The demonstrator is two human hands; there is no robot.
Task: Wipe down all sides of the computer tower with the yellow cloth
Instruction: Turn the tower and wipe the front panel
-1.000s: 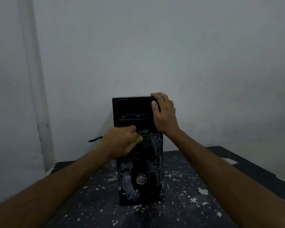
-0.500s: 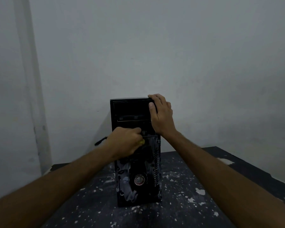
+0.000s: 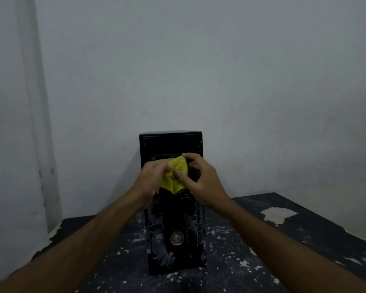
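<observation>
Grip: both hands hold the yellow cloth (image 3: 175,175) in front of the tower's face; the left hand (image 3: 149,179) has its fingers curled round the cloth's left side, the right hand (image 3: 201,179) pinches its right side between thumb and fingertips.
Cloth: bunched into a wad between the two hands, about mid-height on the front panel; whether it presses on the panel or is held just off it cannot be told.
Computer tower (image 3: 173,225): black, upright, standing near the far edge of the table, front face toward the person; neither hand steadies it.
Step in hand: likely regathering the cloth between strokes on the front, with the other sides not yet shown wiped.
Risk: with no hand bracing the case, a hard push high on the front could tip or slide the tall, narrow tower back toward the wall.
Risk: a loose fold could catch on the ribbed strip down the front's right side.
Surface: the table (image 3: 304,229) is dark, speckled with pale paint and chipped at its edges, with a large pale patch near the far right corner.
Room: dim, with a plain grey wall (image 3: 199,70) close behind the table and a pale vertical strip (image 3: 33,102) on the left.
</observation>
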